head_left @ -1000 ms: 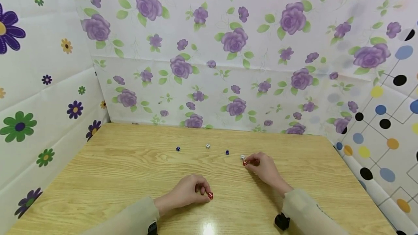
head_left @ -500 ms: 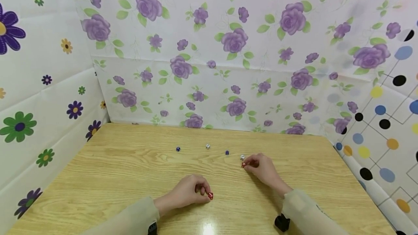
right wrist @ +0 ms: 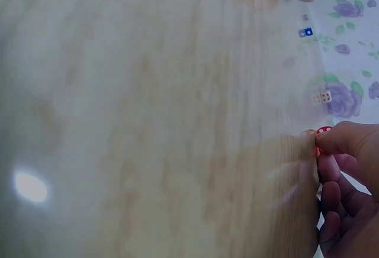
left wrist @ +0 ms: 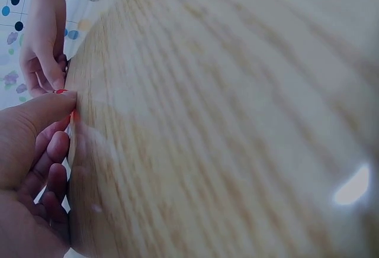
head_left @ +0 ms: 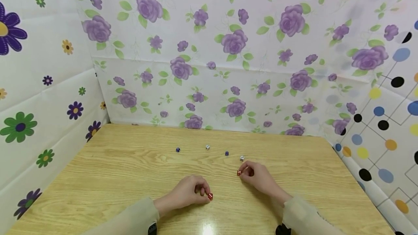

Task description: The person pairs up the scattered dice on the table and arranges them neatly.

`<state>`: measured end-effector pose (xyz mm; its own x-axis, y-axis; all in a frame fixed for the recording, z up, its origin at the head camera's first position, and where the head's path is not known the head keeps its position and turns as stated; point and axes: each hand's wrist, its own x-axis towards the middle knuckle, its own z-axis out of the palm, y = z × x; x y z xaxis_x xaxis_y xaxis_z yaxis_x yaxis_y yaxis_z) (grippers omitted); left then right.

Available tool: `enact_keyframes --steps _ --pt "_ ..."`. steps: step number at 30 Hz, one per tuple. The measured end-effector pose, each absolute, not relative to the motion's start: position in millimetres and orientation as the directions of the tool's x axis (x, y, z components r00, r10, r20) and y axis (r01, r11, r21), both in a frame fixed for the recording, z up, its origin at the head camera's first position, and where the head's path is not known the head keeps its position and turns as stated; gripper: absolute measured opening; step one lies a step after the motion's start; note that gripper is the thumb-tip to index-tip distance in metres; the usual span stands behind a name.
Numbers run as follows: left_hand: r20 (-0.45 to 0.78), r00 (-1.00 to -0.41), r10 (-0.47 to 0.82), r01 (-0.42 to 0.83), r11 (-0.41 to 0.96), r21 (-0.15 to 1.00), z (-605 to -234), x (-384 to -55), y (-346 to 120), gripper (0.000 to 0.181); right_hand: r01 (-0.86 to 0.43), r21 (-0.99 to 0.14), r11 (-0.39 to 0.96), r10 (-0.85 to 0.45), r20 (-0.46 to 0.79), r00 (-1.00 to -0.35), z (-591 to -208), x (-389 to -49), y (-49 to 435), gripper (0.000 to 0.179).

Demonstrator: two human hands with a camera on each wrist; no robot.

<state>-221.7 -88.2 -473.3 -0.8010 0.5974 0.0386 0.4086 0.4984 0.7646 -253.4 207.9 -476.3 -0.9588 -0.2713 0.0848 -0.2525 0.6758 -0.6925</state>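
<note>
A red, white-pipped die (head_left: 210,197) is pinched by the left hand (head_left: 187,192); nearer the far edge of the surface (head_left: 121,169), a matching die (head_left: 239,173) is pinched by the right hand (head_left: 259,179).

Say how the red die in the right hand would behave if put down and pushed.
The red die is probably light: it looks tiny beside the right hand pinching it. Its flat faces likely resist rolling; on the glossy table it may slide.
</note>
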Motion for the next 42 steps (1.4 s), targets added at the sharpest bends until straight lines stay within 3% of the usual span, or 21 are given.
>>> enact_keyframes --steps 20,42 --pt "0.046 -0.802 0.595 0.419 0.506 0.754 -474 -221 -87 0.012 -0.338 -0.712 0.616 -0.382 0.106 -0.918 -473 -224 178 0.011" --pt "0.066 -0.802 0.593 0.433 0.502 0.749 -471 -220 -87 0.012 -0.356 -0.694 0.625 -0.408 0.098 -0.908 -472 -200 153 0.014"
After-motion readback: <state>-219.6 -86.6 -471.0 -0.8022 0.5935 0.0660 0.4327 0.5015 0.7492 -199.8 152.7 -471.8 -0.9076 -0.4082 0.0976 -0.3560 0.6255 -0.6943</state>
